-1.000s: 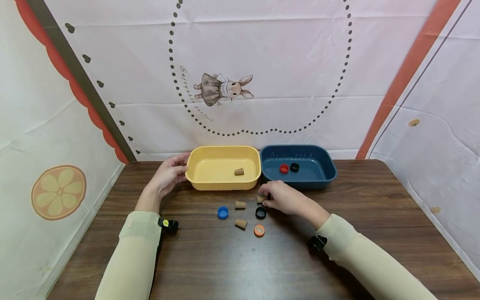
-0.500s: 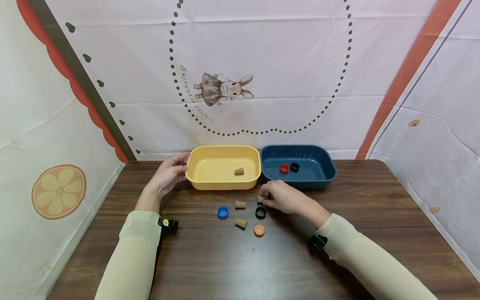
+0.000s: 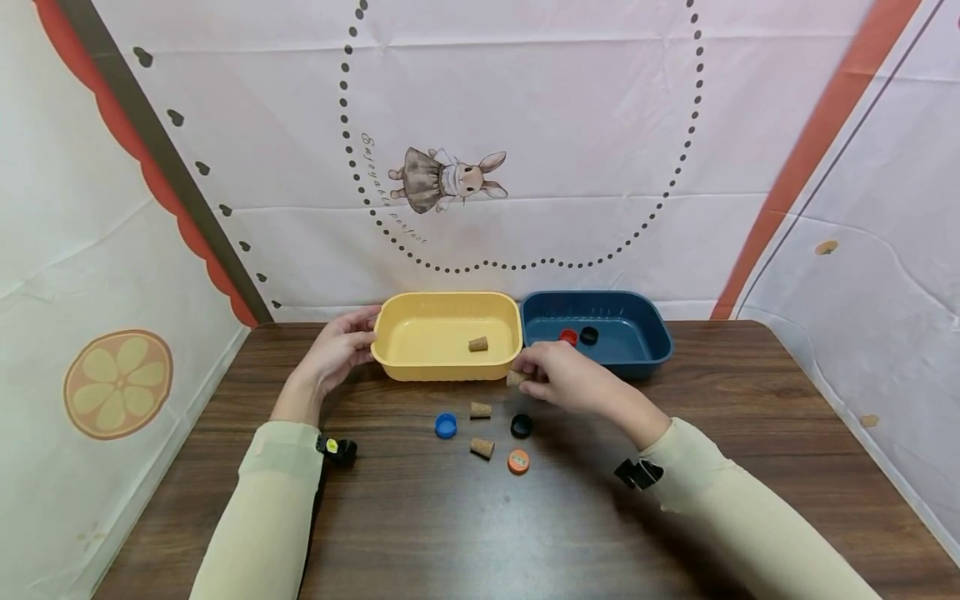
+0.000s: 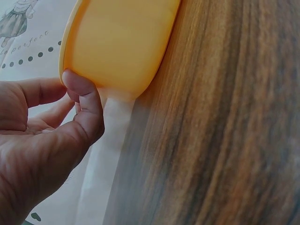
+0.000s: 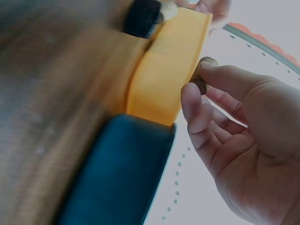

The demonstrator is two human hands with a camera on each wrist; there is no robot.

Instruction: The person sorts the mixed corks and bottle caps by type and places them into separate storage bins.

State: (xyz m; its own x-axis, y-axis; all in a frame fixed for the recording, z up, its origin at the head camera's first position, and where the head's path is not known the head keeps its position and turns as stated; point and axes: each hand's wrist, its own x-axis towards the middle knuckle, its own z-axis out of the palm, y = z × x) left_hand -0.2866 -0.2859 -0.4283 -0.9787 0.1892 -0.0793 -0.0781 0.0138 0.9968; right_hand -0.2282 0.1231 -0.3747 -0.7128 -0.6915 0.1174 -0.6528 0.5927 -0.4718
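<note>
Between thumb and fingers of my right hand (image 3: 566, 375) is a cork stopper (image 3: 515, 378), raised off the table just in front of the yellow bin's right corner. The right wrist view shows the same cork (image 5: 200, 87), partly covered by the fingertips. My left hand (image 3: 337, 346) grips the left end of the yellow bin (image 3: 446, 372), thumb at its rim in the left wrist view. One cork (image 3: 477, 343) lies inside that bin. Two more corks, a nearer one (image 3: 482, 448) and a farther one (image 3: 481, 410), lie on the table.
A dark blue bin (image 3: 637, 363) stands against the yellow one, holding a red cap (image 3: 567, 337) and a black cap (image 3: 589, 336). On the brown table (image 3: 420, 533) are a blue cap (image 3: 446, 426), another black cap (image 3: 521, 426) and an orange cap (image 3: 518, 462). A printed cloth hangs behind.
My right hand has lifted the cork from the table beside the black cap and moved it up and slightly left, toward the yellow bin. The left hand stays in place.
</note>
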